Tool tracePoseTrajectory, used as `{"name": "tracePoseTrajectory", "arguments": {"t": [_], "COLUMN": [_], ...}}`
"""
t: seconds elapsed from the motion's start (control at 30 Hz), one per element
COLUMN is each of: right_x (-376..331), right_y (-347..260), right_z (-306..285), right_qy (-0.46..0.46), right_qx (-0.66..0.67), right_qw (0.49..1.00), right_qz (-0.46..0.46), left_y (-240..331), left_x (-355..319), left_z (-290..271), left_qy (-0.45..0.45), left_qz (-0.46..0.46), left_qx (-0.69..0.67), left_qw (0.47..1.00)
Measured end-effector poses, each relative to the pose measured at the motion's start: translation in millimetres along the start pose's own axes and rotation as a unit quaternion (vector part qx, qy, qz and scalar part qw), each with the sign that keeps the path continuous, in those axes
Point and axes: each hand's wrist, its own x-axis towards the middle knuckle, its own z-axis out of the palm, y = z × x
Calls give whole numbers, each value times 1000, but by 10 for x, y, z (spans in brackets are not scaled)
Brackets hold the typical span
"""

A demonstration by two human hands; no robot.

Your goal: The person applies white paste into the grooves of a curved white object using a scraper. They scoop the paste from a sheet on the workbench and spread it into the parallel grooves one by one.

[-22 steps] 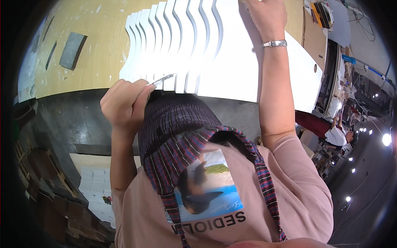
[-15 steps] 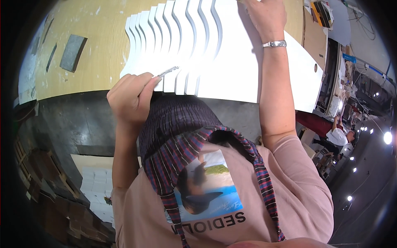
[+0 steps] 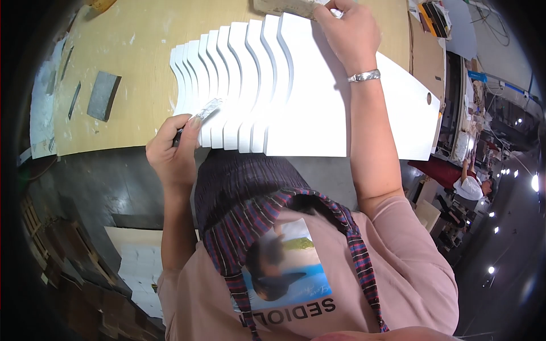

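A small putty knife [image 3: 208,109] with a flat, whitish metal blade is held in my left hand [image 3: 172,146], fingers wrapped round its dark handle. Its blade lies over the near left ends of overlapping white panels [image 3: 318,108], which are fanned out in a row with wavy edges. My right hand [image 3: 350,37], a metal bracelet at the wrist, is closed at the far side of the panels. A small whitish thing shows at its fingertips, too hidden to name. Right beside those fingers lies a greyish-beige block-like thing [image 3: 287,7], cut off by the picture's edge.
The panels rest on a yellowish worktable [image 3: 145,74]. Left on it lie a grey rectangular block [image 3: 103,95] and a thin dark strip [image 3: 74,100]. A panel with a round hole [image 3: 429,99] reaches right. Another person [image 3: 470,187] is at the far right.
The view has shifted, so the table and panels sit lower. My left hand has turned the putty knife, showing its blade flatter. My right hand and the beige block have come into fuller view.
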Motion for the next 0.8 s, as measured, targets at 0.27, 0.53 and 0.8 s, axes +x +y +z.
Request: {"name": "tracePoseTrajectory", "arguments": {"t": [0.27, 0.53, 0.8], "right_x": [6, -4, -5], "right_y": [-2, 47, 99], "right_z": [30, 22, 9], "right_qy": [8, -49, -64], "right_qx": [8, -35, 3], "right_qw": [1000, 998, 997], "right_qz": [6, 19, 34], "left_y": [-33, -401, -688], "left_x": [171, 717, 1147], "left_z": [-88, -246, -257], "left_qy": [12, -31, -36], "left_qz": [-83, -114, -134], "left_qx": [-35, -77, -69], "left_qw": [996, 990, 988]}}
